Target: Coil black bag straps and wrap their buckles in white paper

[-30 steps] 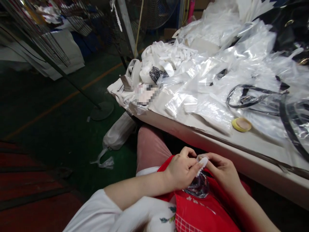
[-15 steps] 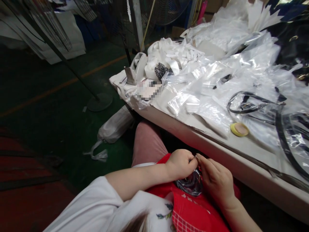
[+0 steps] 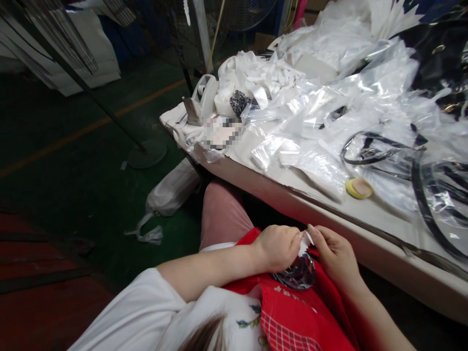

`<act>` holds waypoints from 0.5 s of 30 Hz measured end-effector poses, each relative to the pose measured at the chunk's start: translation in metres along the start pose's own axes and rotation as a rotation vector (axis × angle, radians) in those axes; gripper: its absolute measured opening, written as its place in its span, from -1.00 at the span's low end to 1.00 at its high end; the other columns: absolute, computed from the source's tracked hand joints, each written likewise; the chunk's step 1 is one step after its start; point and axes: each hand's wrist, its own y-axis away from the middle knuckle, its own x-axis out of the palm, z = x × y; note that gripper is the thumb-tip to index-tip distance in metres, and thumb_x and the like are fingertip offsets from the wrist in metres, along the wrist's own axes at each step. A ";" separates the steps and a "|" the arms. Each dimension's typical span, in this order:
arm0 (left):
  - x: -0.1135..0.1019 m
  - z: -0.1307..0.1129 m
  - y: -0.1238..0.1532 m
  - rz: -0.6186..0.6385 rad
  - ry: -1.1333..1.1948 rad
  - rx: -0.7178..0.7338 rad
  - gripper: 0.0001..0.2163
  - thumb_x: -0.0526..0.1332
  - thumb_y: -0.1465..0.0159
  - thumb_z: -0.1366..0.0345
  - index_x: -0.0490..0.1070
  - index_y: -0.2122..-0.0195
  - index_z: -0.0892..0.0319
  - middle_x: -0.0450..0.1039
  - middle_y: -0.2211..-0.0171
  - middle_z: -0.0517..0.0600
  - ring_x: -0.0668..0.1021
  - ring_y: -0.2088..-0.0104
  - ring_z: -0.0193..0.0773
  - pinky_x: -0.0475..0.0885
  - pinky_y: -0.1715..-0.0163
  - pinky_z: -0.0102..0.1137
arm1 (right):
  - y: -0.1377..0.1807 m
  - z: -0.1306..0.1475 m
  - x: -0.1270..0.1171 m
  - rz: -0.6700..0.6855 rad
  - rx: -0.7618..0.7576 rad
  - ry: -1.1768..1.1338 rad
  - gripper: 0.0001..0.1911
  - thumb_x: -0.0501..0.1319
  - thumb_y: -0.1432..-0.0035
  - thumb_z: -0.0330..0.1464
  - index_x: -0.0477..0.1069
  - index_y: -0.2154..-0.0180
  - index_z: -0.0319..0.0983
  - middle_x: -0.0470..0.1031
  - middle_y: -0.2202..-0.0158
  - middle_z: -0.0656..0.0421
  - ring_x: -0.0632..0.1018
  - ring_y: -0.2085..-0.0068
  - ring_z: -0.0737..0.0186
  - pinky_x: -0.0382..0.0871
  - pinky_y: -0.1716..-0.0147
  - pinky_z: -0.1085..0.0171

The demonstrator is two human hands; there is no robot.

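L hand [image 3: 280, 248]: fingers curled in, thumb tip closed on one side of white strip [image 3: 304, 244]. R hand [image 3: 335, 252]: thumb + forefinger nearly together, pinched at strip's upper R end; other fingers bent, details partly hidden. Strip (toothed edge) sits btwn both hands, above the lap.

Directly below strip: dark bundle in clear plastic [image 3: 298, 274], resting on red apron [image 3: 292, 309]; exact contact w/ strip can't be told. Adj.: pink trouser leg [image 3: 222, 214], L of hands, knee close to table edge.

Table [image 3: 256, 178], fwd of hands: yellow tape roll [image 3: 359, 188] near the front edge; clear plastic bags [image 3: 314, 158] spread behind it; black straps [image 3: 419, 190] to the R, some under plastic. L end of table: tape dispenser [image 3: 205, 95], speckled cloth [image 3: 239, 102], pile of white strips [image 3: 261, 73]. Far R rear: black bag [image 3: 435, 56].

Floor, L of table: white sack [image 3: 171, 190], neck tied, lying on its side; stand w/ round base [image 3: 148, 154] farther L.
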 end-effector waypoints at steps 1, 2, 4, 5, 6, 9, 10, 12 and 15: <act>0.001 0.001 0.000 -0.018 -0.006 -0.030 -0.73 -0.11 -0.39 0.27 0.34 0.23 0.22 0.49 0.41 0.06 0.55 0.41 -0.18 0.36 0.38 -0.36 | 0.002 0.003 -0.002 -0.078 -0.030 0.052 -0.59 0.06 -0.32 -0.17 0.38 0.52 -0.21 0.40 0.57 0.22 0.42 0.51 0.28 0.29 0.47 0.33; 0.002 0.002 0.000 -0.035 -0.009 -0.071 -0.75 -0.13 -0.39 0.29 0.29 0.15 0.24 0.50 0.39 0.08 0.56 0.40 -0.16 0.38 0.38 -0.34 | 0.005 0.007 -0.005 -0.150 -0.075 0.112 -0.61 0.06 -0.33 -0.21 0.40 0.50 -0.21 0.43 0.56 0.21 0.43 0.50 0.28 0.28 0.45 0.33; 0.004 0.004 -0.002 -0.037 -0.013 -0.133 -0.78 -0.14 -0.38 0.32 0.22 0.09 0.26 0.50 0.38 0.12 0.59 0.38 -0.11 0.42 0.37 -0.31 | 0.009 0.017 -0.010 -0.235 -0.203 0.225 -0.67 0.08 -0.33 -0.29 0.45 0.46 -0.21 0.50 0.51 0.19 0.48 0.47 0.27 0.27 0.40 0.31; 0.005 0.004 -0.004 -0.027 -0.019 -0.144 -0.79 -0.14 -0.38 0.32 0.21 0.09 0.26 0.50 0.37 0.13 0.59 0.37 -0.09 0.43 0.37 -0.29 | 0.011 0.022 -0.012 -0.245 -0.268 0.264 -0.69 0.08 -0.32 -0.33 0.46 0.44 -0.21 0.52 0.48 0.17 0.50 0.45 0.27 0.28 0.38 0.31; 0.006 0.005 -0.005 -0.015 -0.024 -0.148 -0.79 -0.14 -0.39 0.32 0.20 0.09 0.25 0.50 0.36 0.14 0.60 0.36 -0.07 0.44 0.36 -0.28 | 0.011 0.025 -0.014 -0.239 -0.321 0.291 -0.71 0.08 -0.31 -0.36 0.47 0.43 -0.21 0.53 0.47 0.17 0.51 0.44 0.26 0.28 0.36 0.30; 0.005 0.005 -0.010 0.002 -0.016 -0.163 -0.77 -0.16 -0.40 0.29 0.21 0.10 0.23 0.51 0.34 0.15 0.60 0.33 -0.03 0.44 0.33 -0.24 | 0.008 0.026 -0.018 -0.238 -0.373 0.306 -0.73 0.08 -0.31 -0.38 0.48 0.41 -0.20 0.54 0.45 0.15 0.52 0.43 0.25 0.30 0.36 0.30; 0.003 0.005 -0.012 -0.002 0.004 -0.169 -0.77 -0.16 -0.40 0.28 0.22 0.11 0.22 0.51 0.33 0.14 0.60 0.32 -0.03 0.44 0.31 -0.23 | 0.006 0.023 -0.020 -0.245 -0.364 0.291 -0.72 0.08 -0.31 -0.37 0.47 0.41 -0.20 0.54 0.45 0.16 0.52 0.43 0.25 0.31 0.37 0.30; -0.001 0.004 -0.014 -0.035 0.082 -0.181 -0.78 -0.15 -0.40 0.27 0.23 0.15 0.19 0.51 0.32 0.12 0.58 0.29 -0.07 0.42 0.27 -0.25 | 0.001 0.017 -0.022 -0.238 -0.312 0.227 -0.71 0.07 -0.32 -0.33 0.46 0.42 -0.19 0.54 0.45 0.17 0.52 0.43 0.25 0.33 0.38 0.31; -0.005 0.003 -0.016 -0.127 0.231 -0.222 -0.81 -0.13 -0.38 0.28 0.23 0.27 0.14 0.48 0.34 0.07 0.54 0.30 -0.16 0.38 0.27 -0.34 | -0.002 0.010 -0.023 -0.071 -0.157 0.054 -0.76 0.09 -0.30 -0.25 0.47 0.28 -0.19 0.57 0.30 0.13 0.56 0.31 0.18 0.41 0.30 0.28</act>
